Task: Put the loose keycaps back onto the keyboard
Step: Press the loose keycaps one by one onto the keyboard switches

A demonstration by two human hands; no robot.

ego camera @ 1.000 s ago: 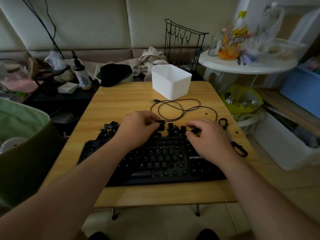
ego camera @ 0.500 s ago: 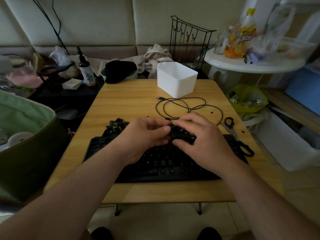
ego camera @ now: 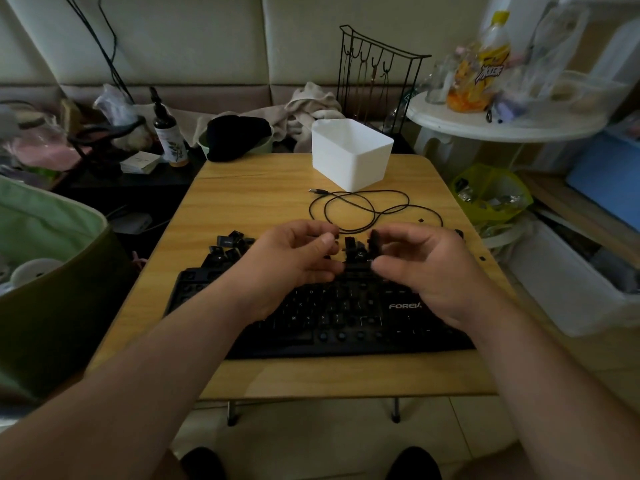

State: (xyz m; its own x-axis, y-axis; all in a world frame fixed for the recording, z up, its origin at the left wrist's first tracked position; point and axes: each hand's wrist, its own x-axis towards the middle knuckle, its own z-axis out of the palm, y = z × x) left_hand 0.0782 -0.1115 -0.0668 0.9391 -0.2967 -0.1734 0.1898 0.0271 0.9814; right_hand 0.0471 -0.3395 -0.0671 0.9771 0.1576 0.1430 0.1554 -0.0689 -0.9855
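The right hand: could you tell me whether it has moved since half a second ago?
Yes. The right hand has drawn right, away from the left hand, uncovering keycaps behind the keyboard.

Bare forearms (no sleeves), dark shoes (ego camera: 202, 464).

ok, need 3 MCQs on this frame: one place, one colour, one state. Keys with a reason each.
1. Where is the loose keycap pile?
A. Inside the white bin
B. On the table past the keyboard's far left edge
C. On the floor

2. What colour is the bin?
A. White
B. Red
C. Black

3. What is the cable doing?
A. Plugged into the bin
B. Wound around the right hand
C. Lying coiled, plug free

Answers:
1 B: the pile sits on the table beside the keyboard.
2 A: its walls are plain white.
3 C: it loops loosely on the wood.
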